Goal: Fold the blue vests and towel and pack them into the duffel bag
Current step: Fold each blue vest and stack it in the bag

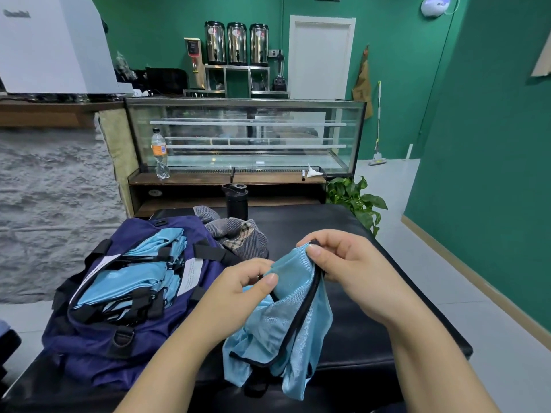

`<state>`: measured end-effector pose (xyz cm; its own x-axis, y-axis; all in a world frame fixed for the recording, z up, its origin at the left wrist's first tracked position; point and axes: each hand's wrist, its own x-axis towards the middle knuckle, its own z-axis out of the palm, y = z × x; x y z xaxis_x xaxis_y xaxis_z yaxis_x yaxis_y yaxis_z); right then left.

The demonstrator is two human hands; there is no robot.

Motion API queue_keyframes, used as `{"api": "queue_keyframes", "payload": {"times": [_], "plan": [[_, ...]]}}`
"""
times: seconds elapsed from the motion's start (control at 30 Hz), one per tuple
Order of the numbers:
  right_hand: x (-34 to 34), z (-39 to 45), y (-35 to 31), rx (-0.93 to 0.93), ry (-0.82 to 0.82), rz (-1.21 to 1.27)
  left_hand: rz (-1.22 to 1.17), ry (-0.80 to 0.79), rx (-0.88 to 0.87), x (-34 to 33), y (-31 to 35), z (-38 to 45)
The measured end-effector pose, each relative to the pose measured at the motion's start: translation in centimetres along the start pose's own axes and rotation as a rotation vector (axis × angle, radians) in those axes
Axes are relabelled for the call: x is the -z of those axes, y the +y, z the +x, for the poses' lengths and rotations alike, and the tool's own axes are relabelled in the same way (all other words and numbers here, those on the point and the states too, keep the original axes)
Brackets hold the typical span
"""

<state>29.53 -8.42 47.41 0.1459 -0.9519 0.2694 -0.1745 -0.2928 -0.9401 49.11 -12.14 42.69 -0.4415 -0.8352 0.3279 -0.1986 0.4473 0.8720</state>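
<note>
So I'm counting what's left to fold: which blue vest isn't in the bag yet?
The vest pinched in both hands, left and right, hanging unfolded over the bench; the others lie folded inside the bag.

The print on the white labels [190, 274] of the duffel bag [98, 347] is too small to read. Folded vests [131, 281] fill its opening and hide the inside. The black surface [351, 231] runs off the bottom edge, and the towel [238, 234] lies partly behind the bag.

Position: one wide camera on the person's head.
Direction: forward and down toward 12 o'clock.
Nearness: close above the black bench [372, 234]; the green wall [492, 144] is far.
</note>
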Motion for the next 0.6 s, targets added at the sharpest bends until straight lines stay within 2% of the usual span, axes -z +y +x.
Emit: {"api": "queue_keyframes", "payload": {"times": [0.17, 0.3, 0.47, 0.6], "plan": [[1.4, 0.3, 0.2, 0.001, 0.16, -0.039, 0.07, 0.052, -0.034, 0.4, 1.8, 0.7], [2.2, 1.5, -0.6, 0.021, 0.263, -0.184, 0.217, 0.014, -0.004, 1.2, 3.9, 2.3], [3.3, 3.0, -4.8, 0.169, 0.278, -0.341, 0.373, 0.029, -0.014, 3.7, 8.9, 5.0], [4.4, 4.5, -9.2, 0.233, 0.27, -0.436, 0.477, 0.076, -0.104, 6.5, 14.5, 7.5]]}}
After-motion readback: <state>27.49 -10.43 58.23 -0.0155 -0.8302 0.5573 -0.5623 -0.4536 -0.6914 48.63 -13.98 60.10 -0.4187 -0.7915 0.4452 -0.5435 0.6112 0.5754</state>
